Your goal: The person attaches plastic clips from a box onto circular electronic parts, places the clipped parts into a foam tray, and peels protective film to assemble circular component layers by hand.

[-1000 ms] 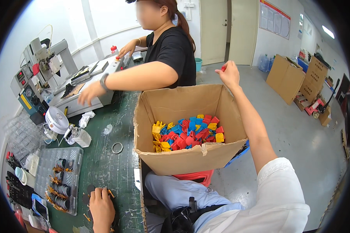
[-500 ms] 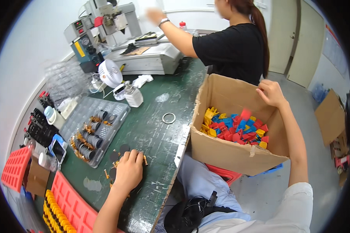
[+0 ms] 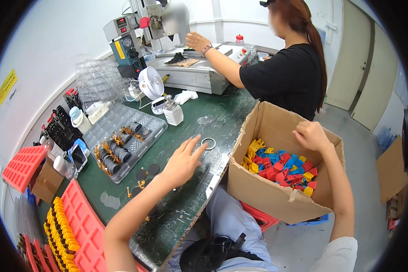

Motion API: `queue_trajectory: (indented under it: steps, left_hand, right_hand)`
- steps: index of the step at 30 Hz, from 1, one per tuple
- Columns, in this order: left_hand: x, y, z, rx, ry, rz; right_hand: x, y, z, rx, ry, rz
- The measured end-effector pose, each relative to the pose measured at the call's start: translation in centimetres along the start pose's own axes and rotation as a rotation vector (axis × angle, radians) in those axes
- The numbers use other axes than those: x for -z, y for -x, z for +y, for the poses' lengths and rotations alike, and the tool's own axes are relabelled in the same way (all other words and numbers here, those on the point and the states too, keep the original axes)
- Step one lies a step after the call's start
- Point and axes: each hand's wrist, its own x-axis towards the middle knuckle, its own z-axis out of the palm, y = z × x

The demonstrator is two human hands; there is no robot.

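Note:
My left hand (image 3: 183,161) hovers over the green bench with fingers spread and nothing in them. Its fingertips are close to a metal ring (image 3: 208,144). Dark round discs (image 3: 153,169) and small brass-coloured pieces (image 3: 128,192) lie beside my left wrist, partly hidden by the forearm. My right hand (image 3: 312,136) is over the right part of an open cardboard box (image 3: 276,192), fingers curled in; whatever they may hold is hidden. Red, blue and yellow plastic pieces (image 3: 281,167) are heaped inside the box.
A clear plastic tray (image 3: 152,131) holds rows of discs with brass-coloured parts. Behind it stand a small white fan (image 3: 151,83), a dispenser bottle (image 3: 173,113) and a bench machine (image 3: 186,75). Red moulded trays (image 3: 84,222) line the left. A co-worker (image 3: 285,68) reaches toward the machine.
My left hand has lifted off the discs, moved up and right toward the ring, and opened. A red piece blurred above the heap is no longer in the air. The view has shifted.

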Motion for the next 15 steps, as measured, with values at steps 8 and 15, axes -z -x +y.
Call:
queue_trajectory:
  steps: [8,15]
  left_hand:
    - [-2.7,-8.3,-2.8,-0.050,0.214,-0.362]
    - [1.9,-5.1,-3.9,-0.079,0.135,0.049]
  right_hand:
    - [-0.5,0.0,0.0,0.060,-0.047,-0.003]
    - [0.8,-1.2,-2.0,0.002,-0.183,0.053]
